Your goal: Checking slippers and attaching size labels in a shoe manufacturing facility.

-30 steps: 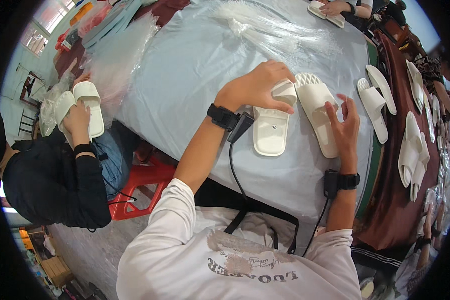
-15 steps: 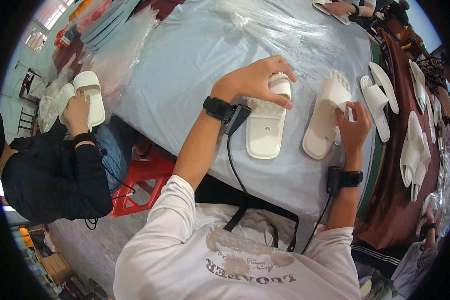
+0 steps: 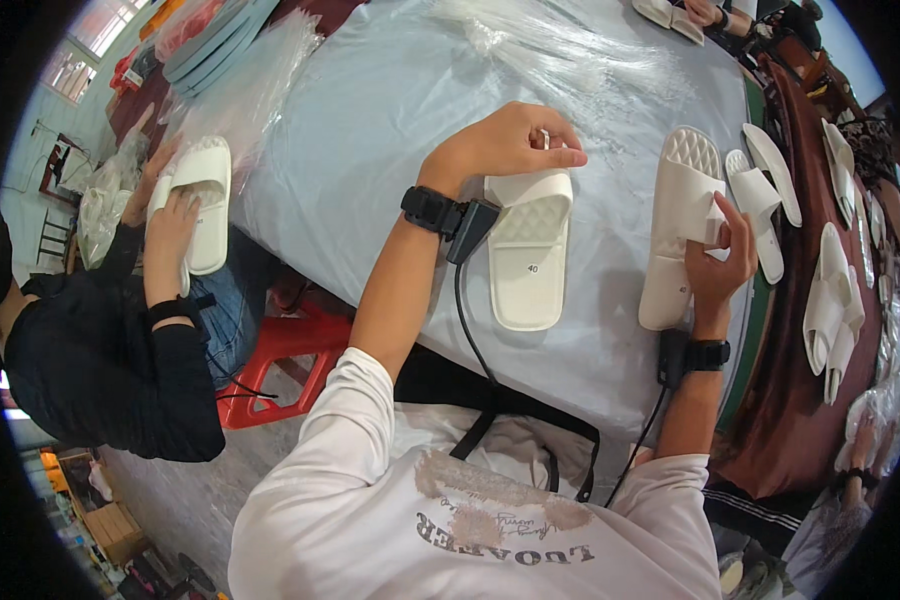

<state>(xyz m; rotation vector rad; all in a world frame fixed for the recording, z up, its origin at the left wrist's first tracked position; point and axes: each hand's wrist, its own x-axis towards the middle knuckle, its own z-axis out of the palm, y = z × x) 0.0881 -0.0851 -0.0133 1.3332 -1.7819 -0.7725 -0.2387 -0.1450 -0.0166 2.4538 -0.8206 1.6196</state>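
White slipper (image 3: 528, 250) under left hand (image 3: 505, 145), grip clamped on strap; right hand (image 3: 720, 262) clasps second slipper (image 3: 678, 225).

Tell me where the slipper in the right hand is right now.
In the head view, the white slipper lies right of centre on the grey table, gripped at its strap by the right hand, beside more slippers.

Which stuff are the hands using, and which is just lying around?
In use:
left hand on the middle white slipper
right hand holding another white slipper

Lying about:
spare slippers
clear plastic bags
red stool
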